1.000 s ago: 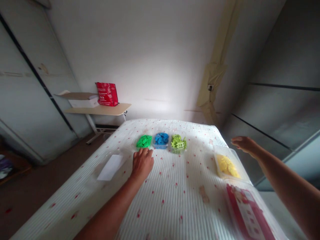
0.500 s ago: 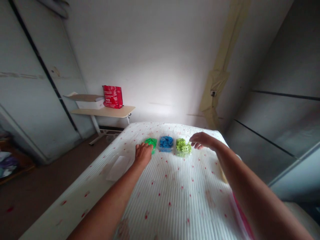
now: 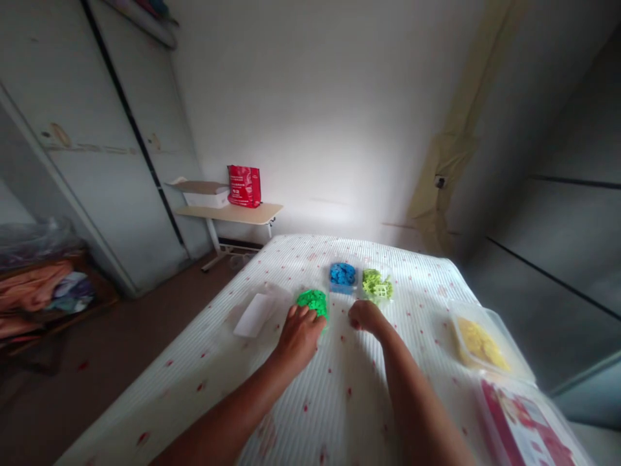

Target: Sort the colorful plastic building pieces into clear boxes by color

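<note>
My left hand is closed on the near left side of a clear container of green pieces. Its fingertips are partly hidden against the container. To the right, my right hand hovers low over the cover with its fingers curled in; whatever they hold, if anything, is hidden. Just beyond it stand a clear container of blue pieces and another of light green pieces, side by side. The green container sits nearer to me than these two.
A white paper lies left on the striped, red-spotted cover. At right are a container of yellow pieces and a pink-and-white box. A small table with a red bag stands by the wall.
The green container has come nearer to me, out of line with the blue one, with my left hand on it. My right hand has left the light green container's side and curled its fingers.
</note>
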{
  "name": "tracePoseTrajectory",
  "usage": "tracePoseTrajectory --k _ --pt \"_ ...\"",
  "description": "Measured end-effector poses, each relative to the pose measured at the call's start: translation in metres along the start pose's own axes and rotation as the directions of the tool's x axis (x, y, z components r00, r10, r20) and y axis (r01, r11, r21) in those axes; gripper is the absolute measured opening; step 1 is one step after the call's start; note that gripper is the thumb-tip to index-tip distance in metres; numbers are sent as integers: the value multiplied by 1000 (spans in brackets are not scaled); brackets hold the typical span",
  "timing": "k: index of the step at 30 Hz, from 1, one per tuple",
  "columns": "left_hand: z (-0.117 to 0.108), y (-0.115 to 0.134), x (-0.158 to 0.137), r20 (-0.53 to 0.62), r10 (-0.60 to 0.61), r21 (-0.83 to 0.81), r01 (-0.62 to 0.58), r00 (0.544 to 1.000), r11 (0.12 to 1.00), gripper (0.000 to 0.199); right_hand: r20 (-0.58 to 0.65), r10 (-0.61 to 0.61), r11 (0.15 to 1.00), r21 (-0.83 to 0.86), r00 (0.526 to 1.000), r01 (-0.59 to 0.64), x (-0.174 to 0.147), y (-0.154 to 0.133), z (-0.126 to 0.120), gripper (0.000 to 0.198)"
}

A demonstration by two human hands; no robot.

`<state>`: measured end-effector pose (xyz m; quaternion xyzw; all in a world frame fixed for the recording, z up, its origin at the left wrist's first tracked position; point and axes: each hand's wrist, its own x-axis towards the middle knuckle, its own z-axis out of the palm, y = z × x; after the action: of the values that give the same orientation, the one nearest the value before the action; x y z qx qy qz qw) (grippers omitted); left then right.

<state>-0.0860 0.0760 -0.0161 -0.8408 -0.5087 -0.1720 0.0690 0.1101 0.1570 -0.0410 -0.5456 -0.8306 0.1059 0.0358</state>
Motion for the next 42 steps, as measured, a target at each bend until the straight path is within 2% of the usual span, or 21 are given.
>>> tracePoseTrajectory --k 4,8,10,12,13,15,16,18,20,22,24,31,38,42 --pt "-2 20 -35 -22 47 -102 -49 999 994 16 -161 148 968 225 976 -109 -17 7 13 31" --pt "-7 33 -66 -91 138 -267 -157 986 951 10 -292 293 806 588 911 -70 -28 8 22 28" --pt "-13 29 -74 -115 190 -392 -220 975 893 8 -308 325 761 646 894 -54 -31 5 23 26" --pt "-20 15 -75 -136 148 -476 -195 980 858 15 -334 346 776 627 877 -67 -33 1 24 25" --pt "-23 4 -73 -145 58 -477 -122 988 870 15 -355 353 793 605 865 -75 -34 -1 25 26" --pt "-26 -21 -70 -148 -160 -352 99 976 931 19 -403 350 832 549 846 -83 -35 -3 27 26" --pt "-25 -34 -68 -161 -281 -243 238 946 940 21 -424 343 849 521 838 -84 -35 -3 29 27" --pt "-19 -57 -67 -183 -510 -58 509 840 859 41 -447 335 870 485 830 -90 -36 -3 32 28" --pt "-11 -71 -70 -95 -643 34 648 760 761 62 -455 330 878 470 827 -92 -35 -3 33 29" --pt "-2 -77 -73 11 -690 64 688 724 723 71 -462 323 880 467 826 -83 -35 -2 34 30" --pt "4 -77 -76 60 -688 71 684 724 726 74 -469 314 880 470 825 -67 -35 -1 34 30" --pt "5 -72 -79 86 -665 120 655 742 746 83 -487 298 875 483 821 -31 -36 0 34 30" --pt "-1 -66 -83 -23 -627 88 627 778 774 48 -493 286 875 483 822 -15 -37 0 35 28" --pt "-3 -62 -83 -92 -604 48 609 792 792 40 -493 295 871 491 818 -19 -37 0 34 28"
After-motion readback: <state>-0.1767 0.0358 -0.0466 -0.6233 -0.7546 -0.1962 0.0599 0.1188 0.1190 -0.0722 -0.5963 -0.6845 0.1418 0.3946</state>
